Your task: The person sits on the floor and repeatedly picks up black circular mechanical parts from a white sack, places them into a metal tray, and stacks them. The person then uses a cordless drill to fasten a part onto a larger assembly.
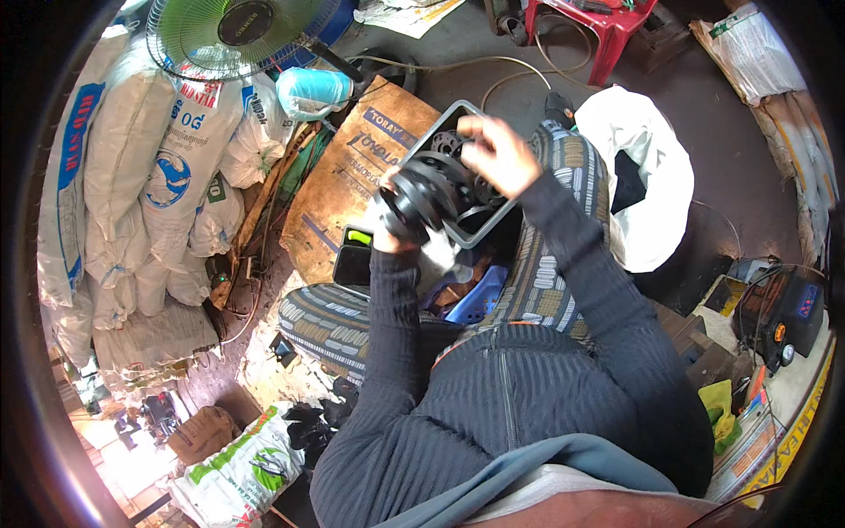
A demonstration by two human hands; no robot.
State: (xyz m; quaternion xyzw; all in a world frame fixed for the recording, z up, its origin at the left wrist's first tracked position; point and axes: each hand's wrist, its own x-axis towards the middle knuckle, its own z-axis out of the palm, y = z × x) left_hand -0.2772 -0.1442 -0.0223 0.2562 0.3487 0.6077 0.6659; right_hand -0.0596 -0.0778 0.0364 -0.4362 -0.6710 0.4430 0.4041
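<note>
My left hand (393,231) is closed round a stack of black, round, flanged plastic parts (417,195), held tilted over the near left side of a grey bin (469,239). More black round parts with holes (449,143) lie inside that bin. Over the bin's right side is my right hand (500,157), its fingers bent and apart, close to the black parts. I see nothing held in it. Below the bin, a blue plastic basket (478,297) sits between my legs, its contents partly hidden. A small black open box (354,262) with a bright green item stands by my left forearm.
A large white sack (647,224) stands open at my right, something dark inside. Full white sacks (123,167) are piled at the left, with a fan (242,22) above. A flattened cardboard sheet (343,167) lies beyond my left knee. A red stool (607,35) and a cable are at the back.
</note>
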